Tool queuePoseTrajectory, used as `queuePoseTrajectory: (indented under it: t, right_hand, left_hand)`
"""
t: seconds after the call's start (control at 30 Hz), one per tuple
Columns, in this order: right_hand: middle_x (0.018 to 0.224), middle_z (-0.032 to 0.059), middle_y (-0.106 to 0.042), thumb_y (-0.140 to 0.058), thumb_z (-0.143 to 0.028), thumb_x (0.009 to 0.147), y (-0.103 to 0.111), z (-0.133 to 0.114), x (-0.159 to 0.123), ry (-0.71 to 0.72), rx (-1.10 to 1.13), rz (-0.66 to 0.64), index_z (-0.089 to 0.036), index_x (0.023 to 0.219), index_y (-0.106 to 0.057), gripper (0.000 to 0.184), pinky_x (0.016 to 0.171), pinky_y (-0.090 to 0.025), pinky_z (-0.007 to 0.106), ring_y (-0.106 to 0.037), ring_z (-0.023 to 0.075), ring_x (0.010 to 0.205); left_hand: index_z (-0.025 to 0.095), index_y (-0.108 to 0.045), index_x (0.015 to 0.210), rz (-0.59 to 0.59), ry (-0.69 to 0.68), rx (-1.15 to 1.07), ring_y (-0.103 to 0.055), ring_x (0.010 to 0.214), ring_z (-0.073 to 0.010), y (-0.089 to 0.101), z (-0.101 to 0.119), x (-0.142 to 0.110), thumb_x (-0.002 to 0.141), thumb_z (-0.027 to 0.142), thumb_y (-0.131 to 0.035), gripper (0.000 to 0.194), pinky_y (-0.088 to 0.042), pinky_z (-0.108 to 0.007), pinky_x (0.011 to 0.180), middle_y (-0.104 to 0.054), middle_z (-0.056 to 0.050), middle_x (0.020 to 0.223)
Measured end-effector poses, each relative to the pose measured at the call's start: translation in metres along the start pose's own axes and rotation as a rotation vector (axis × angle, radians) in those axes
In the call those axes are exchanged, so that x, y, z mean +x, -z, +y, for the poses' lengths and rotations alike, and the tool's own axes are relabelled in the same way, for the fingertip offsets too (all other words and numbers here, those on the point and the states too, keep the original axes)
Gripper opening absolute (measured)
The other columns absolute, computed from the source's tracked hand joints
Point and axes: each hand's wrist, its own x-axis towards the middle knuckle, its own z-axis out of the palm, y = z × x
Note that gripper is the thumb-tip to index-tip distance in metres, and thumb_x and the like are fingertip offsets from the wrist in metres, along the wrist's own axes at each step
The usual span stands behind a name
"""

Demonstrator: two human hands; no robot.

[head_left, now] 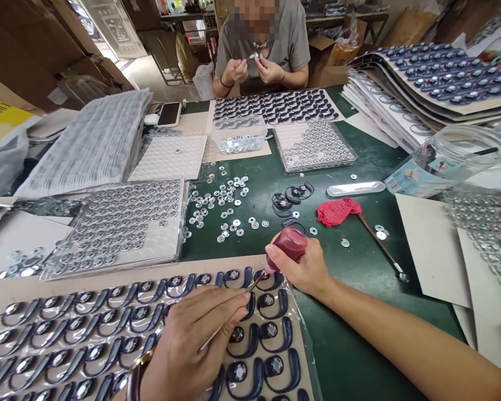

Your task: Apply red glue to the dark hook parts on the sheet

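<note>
My right hand (311,270) is wrapped round a dark red squeeze bottle (290,245), tilted with its narrow end down at the top right dark curved ear-hook piece (271,280). Between the fingertips of my left hand (200,328) is a thin stick (256,282), its tip meeting the same piece near the bottle's end. Whether bottle and stick touch I cannot tell. Rows of such hooks, each with a shiny round centre, lie on a plastic-covered cardboard sheet (150,268) under my left hand, which hides some of them.
Loose metal discs (229,195) lie scattered on the green table (350,301). Left of them sits a tray of discs (173,245). A red cloth (338,211), a brown stick (378,242) and a clear jar (438,161) are to the right. Across the table sits a person (263,61).
</note>
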Motion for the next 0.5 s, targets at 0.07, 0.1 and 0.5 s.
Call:
queuePoseTrajectory:
  t: [0.07, 0.1, 0.5]
  right_hand:
    - [0.053, 0.0006, -0.064, -0.059, -0.036, 0.086, 0.000, -0.001, -0.001, 0.004, 0.026, -0.005, -0.018, 0.069, -0.060, 0.025, 0.056, -0.049, 0.027, -0.058, 0.0141, 0.049]
    - [0.053, 0.0004, -0.064, -0.059, -0.035, 0.086, 0.000, -0.001, -0.001, 0.016, 0.053, 0.000, -0.018, 0.069, -0.060, 0.024, 0.056, -0.050, 0.027, -0.058, 0.0139, 0.049]
    - [0.080, 0.0057, -0.066, -0.054, -0.031, 0.088, 0.000, 0.027, -0.003, 0.345, -0.162, 0.300, -0.017, 0.099, -0.055, 0.018, 0.062, -0.055, 0.034, -0.067, 0.0201, 0.062]
  left_hand:
    - [0.018, -0.065, 0.108, -0.005, 0.022, 0.001, -0.068, 0.092, -0.0148, 0.000, 0.000, 0.001, 0.087, 0.008, -0.054, 0.025, -0.054, -0.028, 0.086, -0.072, -0.005, 0.100]
    - [0.019, -0.065, 0.107, -0.002, 0.032, 0.003, -0.068, 0.092, -0.0147, 0.000, 0.000, 0.002, 0.088, 0.009, -0.055, 0.024, -0.054, -0.028, 0.086, -0.072, -0.005, 0.099]
    - [0.021, -0.066, 0.101, 0.354, 0.161, 0.221, -0.066, 0.095, -0.0138, 0.085, 0.032, -0.065, 0.088, 0.016, -0.054, 0.018, -0.053, -0.025, 0.086, -0.070, -0.001, 0.105]
